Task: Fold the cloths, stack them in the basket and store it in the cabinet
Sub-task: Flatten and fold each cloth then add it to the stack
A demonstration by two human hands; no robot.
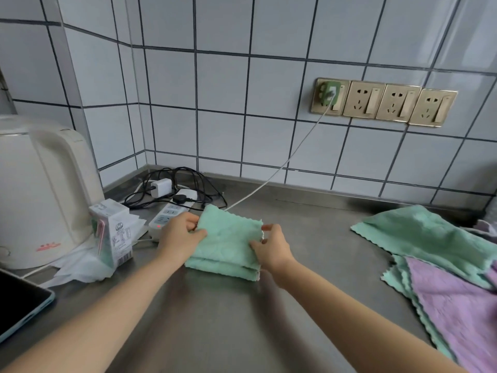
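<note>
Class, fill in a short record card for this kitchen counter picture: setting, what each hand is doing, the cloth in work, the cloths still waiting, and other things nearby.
setting: steel counter, tiled wall
left hand: grip on the folded cloth's left edge
right hand: grip on its right edge
folded cloth: green, layered, on the counter
waiting cloths: green and purple, unfolded, at right
nearby: kettle, power strip, carton
basket: not in view

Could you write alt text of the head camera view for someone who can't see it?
Two bare hands, left hand and right hand, pinch a folded green cloth on a steel counter. Unfolded green and purple cloths lie to the right; a white kettle stands left.
</note>
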